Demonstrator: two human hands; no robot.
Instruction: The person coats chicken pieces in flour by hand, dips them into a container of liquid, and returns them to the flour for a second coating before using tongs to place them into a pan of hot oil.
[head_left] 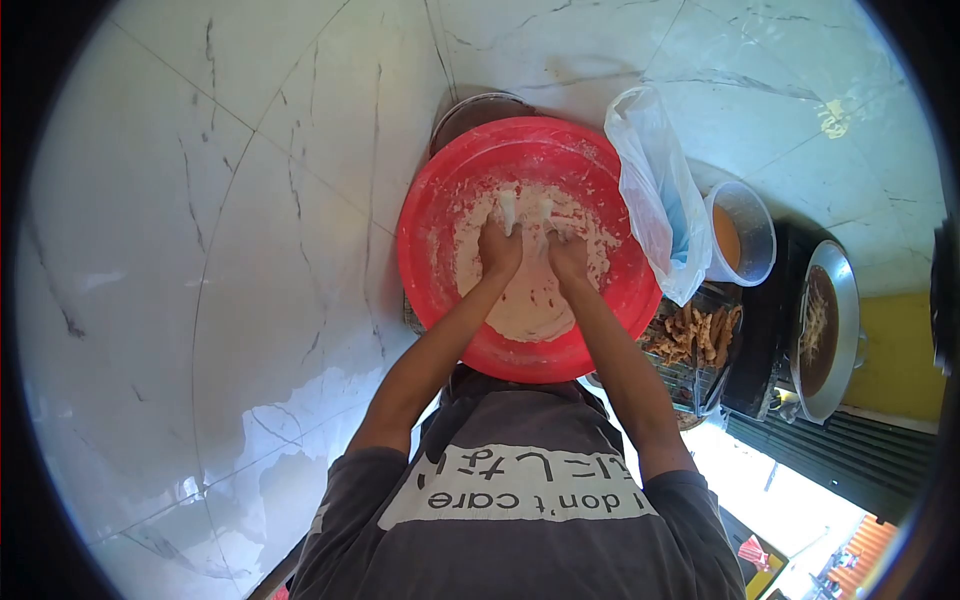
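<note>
Both my hands are inside a wide red plastic basin (425,235) that holds pale flour (535,310). At the left of the flour, my left hand (500,247) is curled, and a white, flour-coated shape (508,210) shows just beyond its fingers. Beside it, my right hand (567,256) is also curled, near a second white shape (546,208). Flour hides most of the fingertips, so I cannot make out what these shapes are. The hands are apart, with flour between them.
A clear plastic bag (655,190) hangs over the basin's right rim. Right of it stand a translucent bucket (765,235) with orange liquid and a large wok (848,330) with food frying in brown oil. Brown fried pieces (695,333) lie on a rack. A marbled tile wall (270,200) encloses the left.
</note>
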